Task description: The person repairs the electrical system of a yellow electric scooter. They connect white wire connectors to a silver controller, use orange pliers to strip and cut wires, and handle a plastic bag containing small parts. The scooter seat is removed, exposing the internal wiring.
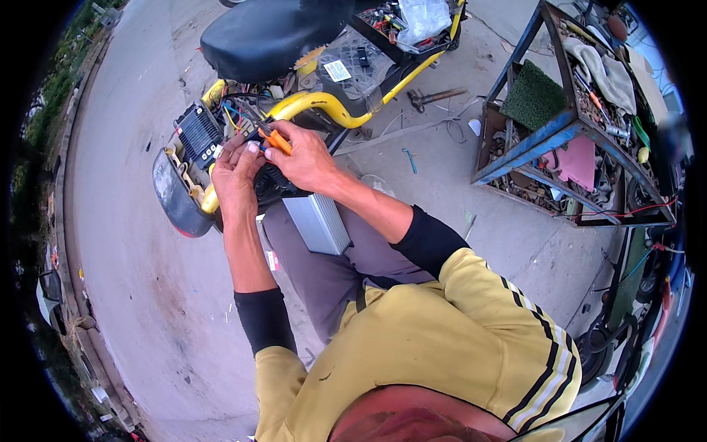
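My right hand (305, 160) grips orange-handled pliers (280, 142) above the opened yellow scooter frame (331, 109). Close against it, my left hand (236, 171) has its fingers pinched around something small among the wires, too hidden to name. Coloured wires (234, 116) and a black finned box (197, 131) lie exposed just beyond my hands. A silver finned aluminium box (318, 225) rests on my lap below my wrists. The scooter's black seat (272, 40) is at the top of the view.
A hammer (434, 96) and a small teal tool (409, 160) lie on the pavement. To the right stands a blue metal cart (519, 158) crammed with tools and scrap. A tool tray (431, 40) sits on the scooter. A kerb (81, 309) runs along the left.
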`<action>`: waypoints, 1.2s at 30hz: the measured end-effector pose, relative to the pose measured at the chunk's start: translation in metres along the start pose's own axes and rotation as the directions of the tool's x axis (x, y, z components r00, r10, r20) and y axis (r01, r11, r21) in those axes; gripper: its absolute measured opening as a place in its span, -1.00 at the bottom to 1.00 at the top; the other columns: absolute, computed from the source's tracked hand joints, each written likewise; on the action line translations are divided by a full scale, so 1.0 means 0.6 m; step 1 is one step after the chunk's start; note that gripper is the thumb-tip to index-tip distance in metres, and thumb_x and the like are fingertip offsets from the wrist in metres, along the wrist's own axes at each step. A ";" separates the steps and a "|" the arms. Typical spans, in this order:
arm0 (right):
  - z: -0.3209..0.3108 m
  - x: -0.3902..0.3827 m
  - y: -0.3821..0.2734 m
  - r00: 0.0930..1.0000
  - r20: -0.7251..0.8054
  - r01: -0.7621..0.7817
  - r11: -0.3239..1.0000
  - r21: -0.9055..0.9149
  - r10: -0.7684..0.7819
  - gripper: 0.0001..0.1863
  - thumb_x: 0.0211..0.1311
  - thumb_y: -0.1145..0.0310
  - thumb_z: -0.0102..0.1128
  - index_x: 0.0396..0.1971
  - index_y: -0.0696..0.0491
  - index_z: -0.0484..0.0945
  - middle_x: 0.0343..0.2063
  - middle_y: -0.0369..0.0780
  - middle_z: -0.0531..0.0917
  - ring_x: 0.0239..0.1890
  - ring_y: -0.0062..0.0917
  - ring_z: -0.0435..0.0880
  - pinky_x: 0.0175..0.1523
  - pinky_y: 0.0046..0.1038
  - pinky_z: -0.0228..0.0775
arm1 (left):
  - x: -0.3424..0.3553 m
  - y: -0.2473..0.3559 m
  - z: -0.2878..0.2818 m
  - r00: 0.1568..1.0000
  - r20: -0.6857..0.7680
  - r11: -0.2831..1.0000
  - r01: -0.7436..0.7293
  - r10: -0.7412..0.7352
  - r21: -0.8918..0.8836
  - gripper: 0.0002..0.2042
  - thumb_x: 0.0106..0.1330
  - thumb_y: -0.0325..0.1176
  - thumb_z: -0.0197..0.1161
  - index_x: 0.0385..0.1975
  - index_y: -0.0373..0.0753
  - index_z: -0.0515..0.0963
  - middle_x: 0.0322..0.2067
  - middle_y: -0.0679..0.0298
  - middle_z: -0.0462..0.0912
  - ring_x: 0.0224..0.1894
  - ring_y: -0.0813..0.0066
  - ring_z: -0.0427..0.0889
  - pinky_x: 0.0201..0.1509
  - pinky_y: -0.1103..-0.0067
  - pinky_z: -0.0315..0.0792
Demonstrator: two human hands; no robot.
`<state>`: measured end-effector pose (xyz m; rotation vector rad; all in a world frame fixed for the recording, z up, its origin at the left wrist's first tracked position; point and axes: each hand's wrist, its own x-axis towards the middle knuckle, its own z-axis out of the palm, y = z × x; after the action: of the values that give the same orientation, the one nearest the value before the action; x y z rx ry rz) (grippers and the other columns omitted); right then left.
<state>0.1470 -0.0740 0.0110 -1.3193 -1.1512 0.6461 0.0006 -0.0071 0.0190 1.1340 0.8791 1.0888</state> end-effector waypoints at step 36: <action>-0.074 -0.231 0.161 0.999 -0.046 0.011 0.985 -0.172 -0.020 -0.33 0.15 0.37 0.36 0.27 0.11 0.32 0.10 -0.03 0.46 0.19 -0.03 0.46 0.30 -0.13 0.32 | -0.159 -0.196 -0.012 0.958 -0.070 0.794 -0.189 0.279 0.577 -0.54 0.60 -0.14 -0.05 0.15 -0.43 0.54 0.05 -0.05 0.65 0.03 0.18 0.62 0.15 0.33 0.50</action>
<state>0.1606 -0.1965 -0.1127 -1.4619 -1.1976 0.5100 -0.0059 -0.1049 -0.0966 1.7097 1.2605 1.1606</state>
